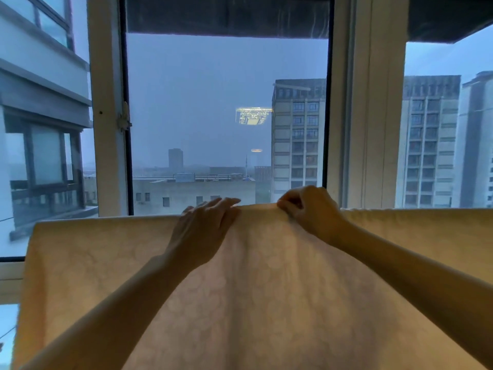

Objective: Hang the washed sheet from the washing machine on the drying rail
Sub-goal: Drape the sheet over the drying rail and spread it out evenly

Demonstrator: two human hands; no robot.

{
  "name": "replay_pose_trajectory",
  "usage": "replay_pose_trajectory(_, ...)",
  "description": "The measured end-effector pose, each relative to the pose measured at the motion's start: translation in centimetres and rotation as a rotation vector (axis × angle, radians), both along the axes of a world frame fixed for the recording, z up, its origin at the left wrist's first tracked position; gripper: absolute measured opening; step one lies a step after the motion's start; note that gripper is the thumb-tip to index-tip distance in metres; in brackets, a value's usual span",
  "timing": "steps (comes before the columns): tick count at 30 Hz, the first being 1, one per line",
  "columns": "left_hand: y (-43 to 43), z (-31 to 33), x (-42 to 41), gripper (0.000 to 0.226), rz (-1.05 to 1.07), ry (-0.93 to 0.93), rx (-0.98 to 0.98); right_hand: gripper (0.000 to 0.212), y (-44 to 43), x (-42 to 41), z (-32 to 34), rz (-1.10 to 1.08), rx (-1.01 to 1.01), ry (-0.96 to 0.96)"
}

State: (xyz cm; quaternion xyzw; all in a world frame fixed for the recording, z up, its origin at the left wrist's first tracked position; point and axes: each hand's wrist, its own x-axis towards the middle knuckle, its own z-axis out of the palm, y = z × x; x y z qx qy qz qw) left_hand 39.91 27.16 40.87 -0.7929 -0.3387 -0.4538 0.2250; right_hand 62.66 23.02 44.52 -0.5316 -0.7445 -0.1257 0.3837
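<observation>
Dim room, blue-grey light outside. Pale patterned sheet (266, 289) hangs spread before the person, top fold level; left hand (202, 225) lies on that fold, fingers straight, right hand (309, 206) pinches it with curled fingers. Beyond: white window frame (106, 129), then grey tower block (298, 134).

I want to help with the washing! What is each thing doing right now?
Pale cream patterned sheet: hanging spread out, folded over at the top.
Left hand: fingers straight, resting on the sheet's top fold.
Right hand: fingers curled, pinching the top fold.
</observation>
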Motion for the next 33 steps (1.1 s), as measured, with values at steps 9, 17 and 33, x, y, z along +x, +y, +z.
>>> replay_pose_trajectory(9, 0.7, -1.2, 1.0, 0.044, 0.273, 0.001, 0.196, 0.020, -1.6, 3.5, -1.0, 0.007, 0.030, -0.042)
replay_pose_trajectory(17, 1.0, -1.3, -0.2, 0.046, 0.261, -0.013, 0.227, 0.015, -2.9, 5.2, -0.4, 0.066, -0.021, -0.006)
replay_pose_trajectory(33, -0.9, -1.5, 5.4, 0.037, 0.172, 0.044, 0.248, 0.018, -3.1, 8.0, -1.2, -0.072, 0.087, 0.006)
